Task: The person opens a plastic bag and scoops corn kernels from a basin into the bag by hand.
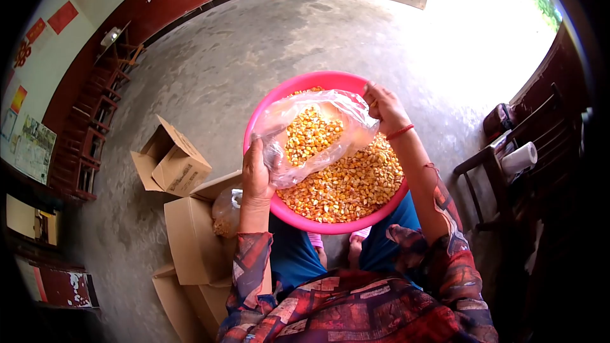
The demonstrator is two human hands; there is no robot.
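Note:
A pink basin (pixel 293 216) full of loose corn kernels (pixel 356 184) rests on my lap. Over it I hold a clear plastic bag (pixel 305 171) stretched wide, with kernels visible through its mouth. My left hand (pixel 257 170) grips the left edge of the bag near the basin's left rim. At the upper right rim, my right hand (pixel 385 107) is closed on the bag's other edge, with a red string round the wrist.
Open cardboard boxes (pixel 190 235) stand on the floor at the left, one with a bag of kernels (pixel 227 216) inside. A wooden chair (pixel 486 174) with a white roll (pixel 520 157) is on the right. Wooden chairs (pixel 95 127) line the left wall.

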